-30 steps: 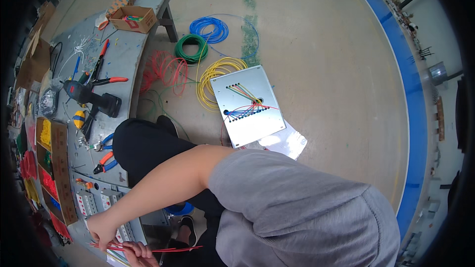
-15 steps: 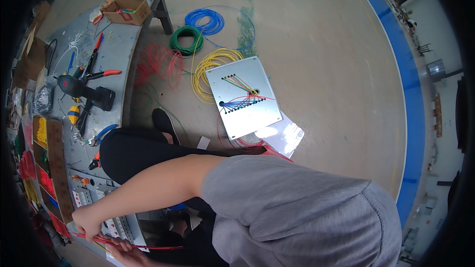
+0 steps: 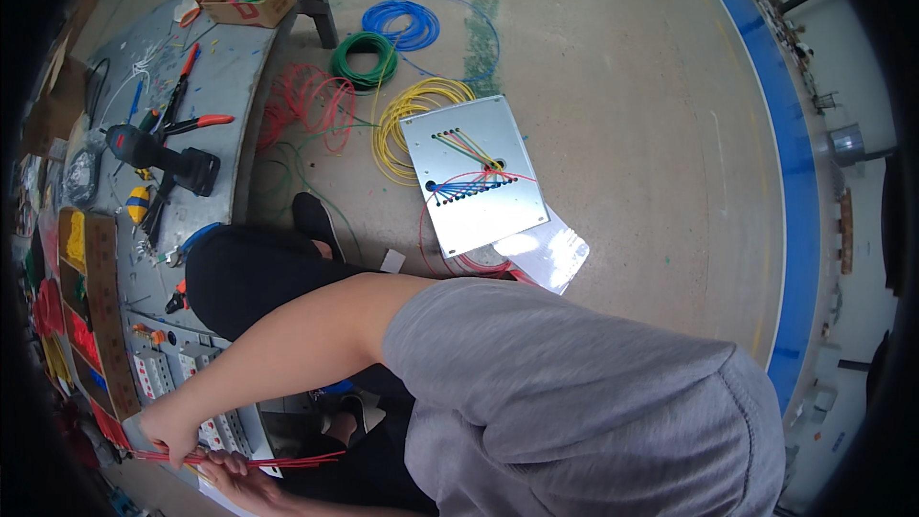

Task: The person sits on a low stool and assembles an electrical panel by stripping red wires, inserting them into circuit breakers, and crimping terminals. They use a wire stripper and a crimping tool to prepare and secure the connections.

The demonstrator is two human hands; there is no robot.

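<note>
A bundle of thin red wires (image 3: 297, 462) runs across both hands at the lower left, beside the bench edge. My right hand (image 3: 170, 433), its bare arm reaching down from a grey sleeve, is closed round the bundle near its left end. Just to the right, my left hand (image 3: 239, 481) has its fingers curled on the same wires, whose loose ends stick out over my dark trousers. Beneath my right wrist, white modular devices with red marks (image 3: 222, 431) stand in rows on a panel, partly hidden by the arm.
The bench (image 3: 225, 77) holds a cordless drill (image 3: 163, 161), red-handled pliers (image 3: 206, 123), a compartment box of coloured parts (image 3: 96, 297) and a cardboard box (image 3: 249, 2). On the floor lie blue (image 3: 407, 24), green (image 3: 364, 59) and yellow wire coils (image 3: 402, 120), and a wired metal panel (image 3: 479, 215).
The view has shifted slightly, so the bench and floor things sit a little higher. Both hands stay on the red wires, whose loose ends now spread apart a little and point higher.
</note>
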